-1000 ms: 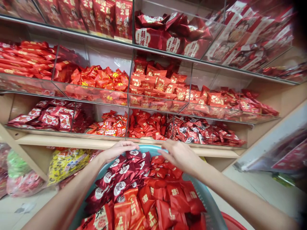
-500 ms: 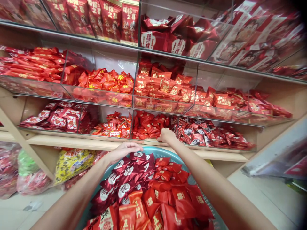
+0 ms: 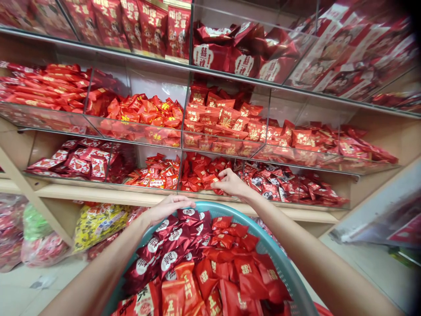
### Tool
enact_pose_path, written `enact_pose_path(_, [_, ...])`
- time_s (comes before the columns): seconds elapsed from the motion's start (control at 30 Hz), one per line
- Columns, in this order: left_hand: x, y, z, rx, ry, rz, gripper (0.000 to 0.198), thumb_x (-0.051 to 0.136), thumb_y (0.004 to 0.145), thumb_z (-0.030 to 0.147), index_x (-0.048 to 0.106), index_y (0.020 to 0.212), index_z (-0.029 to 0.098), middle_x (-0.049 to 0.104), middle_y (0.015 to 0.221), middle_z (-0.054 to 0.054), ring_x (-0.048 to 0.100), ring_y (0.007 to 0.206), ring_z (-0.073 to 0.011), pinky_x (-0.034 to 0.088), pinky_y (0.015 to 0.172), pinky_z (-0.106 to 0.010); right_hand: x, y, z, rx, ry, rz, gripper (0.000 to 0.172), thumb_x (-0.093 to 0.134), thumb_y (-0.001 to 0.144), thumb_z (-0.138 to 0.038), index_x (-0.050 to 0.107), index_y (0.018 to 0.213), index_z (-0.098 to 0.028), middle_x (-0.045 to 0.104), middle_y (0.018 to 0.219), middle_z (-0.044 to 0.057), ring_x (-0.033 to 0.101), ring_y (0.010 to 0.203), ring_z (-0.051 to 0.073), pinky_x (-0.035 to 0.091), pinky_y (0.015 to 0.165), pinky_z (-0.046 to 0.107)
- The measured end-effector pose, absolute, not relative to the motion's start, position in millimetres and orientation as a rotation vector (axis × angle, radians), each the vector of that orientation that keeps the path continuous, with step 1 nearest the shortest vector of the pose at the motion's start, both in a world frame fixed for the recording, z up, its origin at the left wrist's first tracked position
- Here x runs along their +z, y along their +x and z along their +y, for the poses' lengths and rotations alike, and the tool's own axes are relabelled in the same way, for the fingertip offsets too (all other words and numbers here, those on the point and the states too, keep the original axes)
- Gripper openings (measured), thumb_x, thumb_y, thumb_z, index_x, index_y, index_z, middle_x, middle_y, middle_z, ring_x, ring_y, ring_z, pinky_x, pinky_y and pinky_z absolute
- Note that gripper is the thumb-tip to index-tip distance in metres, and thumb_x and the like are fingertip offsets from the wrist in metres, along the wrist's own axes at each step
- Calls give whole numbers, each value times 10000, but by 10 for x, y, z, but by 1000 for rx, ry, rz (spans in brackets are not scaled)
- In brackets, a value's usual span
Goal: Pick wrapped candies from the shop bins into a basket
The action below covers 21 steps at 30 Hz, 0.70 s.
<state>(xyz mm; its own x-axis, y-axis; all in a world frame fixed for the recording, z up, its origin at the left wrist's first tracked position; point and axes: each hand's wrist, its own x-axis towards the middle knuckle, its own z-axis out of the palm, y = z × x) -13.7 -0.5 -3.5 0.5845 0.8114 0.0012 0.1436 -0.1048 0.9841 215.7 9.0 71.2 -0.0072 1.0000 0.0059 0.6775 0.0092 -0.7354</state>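
Observation:
A teal plastic basket (image 3: 294,274) sits below me, filled with wrapped packets. Dark maroon packets (image 3: 176,235) with white round labels lie at its left, bright red packets (image 3: 248,274) at its right, and orange-red packets (image 3: 187,285) toward the front. My left hand (image 3: 169,208) is closed over the basket's far rim. In the lowest shelf row, my right hand (image 3: 230,183) pinches a small red candy packet (image 3: 211,180) between thumb and fingers. That packet is at the front of a compartment of similar red candies (image 3: 197,169).
Clear panels divide the shelves into compartments of red packets (image 3: 226,118). The wooden shelf edge (image 3: 108,193) runs just beyond the basket. Below it at left are a yellow bag (image 3: 101,224) and other plastic bags (image 3: 44,245) on the tiled floor.
My right hand has drawn slightly up and back, and a red candy packet now shows in its fingers. My left hand stays on the basket rim.

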Motion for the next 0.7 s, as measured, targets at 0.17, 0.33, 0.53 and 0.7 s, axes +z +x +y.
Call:
enact_pose_path(0.17, [-69,-124,4,715,1496,815,447,462,827,529,698,929,164,669,1017,-59,578,969,-218,391,898,-308,516,1935,-247,1296,-1372,-1627,637,702,689,-269,371,1224,-166,562,692,-54,483,445,59,372,382,173])
enact_pose_path(0.33, [-118,-133,24,719,1354,770,375,570,782,470,709,906,144,697,879,-66,610,836,-204,424,827,-317,330,1791,-315,1321,-1365,-1566,598,722,668,-195,435,1189,-135,550,668,-57,504,463,60,426,422,179])
enact_pose_path(0.53, [-148,-153,52,755,1480,809,297,633,746,409,713,873,153,683,899,-45,571,825,-156,397,784,-251,229,1760,-296,1279,-1286,-1577,353,737,643,-194,542,936,-163,575,708,-52,502,437,36,447,397,159])
enact_pose_path(0.7, [-130,-140,38,757,1478,777,286,609,766,410,686,812,139,656,831,-34,540,758,-135,390,742,-244,260,1755,-325,1457,-1355,-1453,351,761,645,-277,538,892,-166,581,634,-52,529,419,51,460,383,152])
